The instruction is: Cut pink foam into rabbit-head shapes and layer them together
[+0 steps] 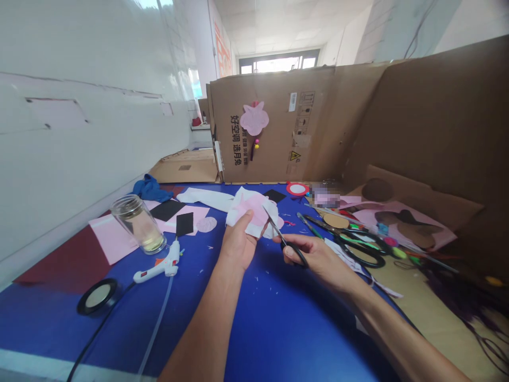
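My left hand [240, 239] pinches a pink felt cutout [251, 206] laid over a piece of white cloth [235, 201], holding both above the blue table. The thumb presses on top and the fingers are underneath. In my right hand [308, 249] is a pair of scissors [284, 237] with black handles. Its blades point up and left, against the right edge of the white cloth. Whether the blades are parted is hard to make out. Small white scraps [267, 289] lie on the table below the hands.
A glass jar [139, 223], a white glue gun [161, 265] and a black tape roll [98, 296] stand or lie at the left. Larger black scissors [360, 249] and felt scraps lie at the right. A cardboard wall [318, 127] bearing a pink felt shape [254, 119] closes the back.
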{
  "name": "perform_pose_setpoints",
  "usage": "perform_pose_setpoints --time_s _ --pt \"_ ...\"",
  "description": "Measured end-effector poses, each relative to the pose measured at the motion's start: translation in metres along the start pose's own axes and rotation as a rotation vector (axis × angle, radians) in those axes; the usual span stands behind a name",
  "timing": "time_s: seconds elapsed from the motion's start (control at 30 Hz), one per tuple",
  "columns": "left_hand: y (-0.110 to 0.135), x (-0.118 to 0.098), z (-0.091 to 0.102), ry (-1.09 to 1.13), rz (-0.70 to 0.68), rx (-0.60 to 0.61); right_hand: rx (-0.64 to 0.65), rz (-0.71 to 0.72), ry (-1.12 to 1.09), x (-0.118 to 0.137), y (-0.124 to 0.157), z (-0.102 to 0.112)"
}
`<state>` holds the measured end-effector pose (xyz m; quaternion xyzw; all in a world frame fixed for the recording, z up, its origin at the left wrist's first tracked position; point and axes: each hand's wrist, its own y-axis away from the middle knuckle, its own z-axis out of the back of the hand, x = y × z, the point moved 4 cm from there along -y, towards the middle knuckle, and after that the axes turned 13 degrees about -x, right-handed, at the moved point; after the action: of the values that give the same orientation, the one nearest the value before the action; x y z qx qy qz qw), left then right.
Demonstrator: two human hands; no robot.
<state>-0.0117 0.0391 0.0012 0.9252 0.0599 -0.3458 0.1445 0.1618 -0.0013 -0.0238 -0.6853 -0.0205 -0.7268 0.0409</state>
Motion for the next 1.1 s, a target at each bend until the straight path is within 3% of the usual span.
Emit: perform_pose_setpoints --time_s 0.8,1.1 --pt "-0.0029 -0.0027 0.0049 -0.106 -0.001 0.044 0.050 -0.013 0.065 -0.0011 -0.0007 0.0062" --pt "-0.0042 -0.0051 0.0073 -0.173 -0.070 0.021 0.075 -0.011 0.096 -0.0007 0.0002 0.0057"
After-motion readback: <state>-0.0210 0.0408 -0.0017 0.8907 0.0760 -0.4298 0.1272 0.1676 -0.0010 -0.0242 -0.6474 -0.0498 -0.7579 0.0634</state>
